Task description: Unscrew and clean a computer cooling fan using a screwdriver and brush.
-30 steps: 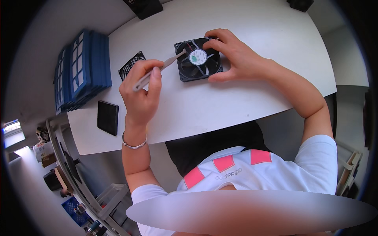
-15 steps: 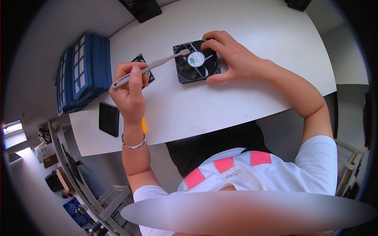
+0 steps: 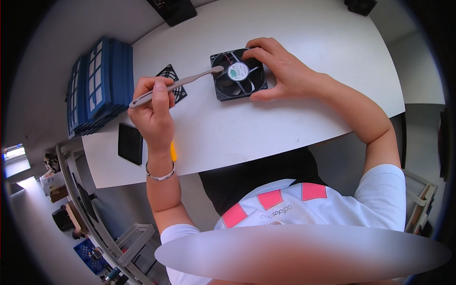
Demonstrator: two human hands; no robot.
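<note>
My left hand [image 3: 153, 111] grips a pale, long-handled brush [image 3: 194, 78], like a toothbrush, whose head rests at the left part of a square black fan [image 3: 236, 85], just left of its round label. My right hand [image 3: 280, 69] holds that fan on the white table by its right side, fingers curled over the top edge and thumb at the lower right corner. A black fan guard [image 3: 179, 92] lies behind my left hand, partly covered by it. A yellow object [image 3: 173, 151] shows beside my left wrist, mostly hidden.
A stack of blue framed panels [image 3: 111, 83] stands on the table's [image 3: 323, 33] left, with a flat black square piece [image 3: 129, 144] in front. Dark objects sit at the back left [image 3: 172, 10] and back right [image 3: 359, 5]. Shelving and clutter are beyond the left edge.
Over the last second my left hand has shifted left, laying the brush flatter, and the brush head has moved slightly down. The yellow object has come into view. My right hand keeps its hold.
</note>
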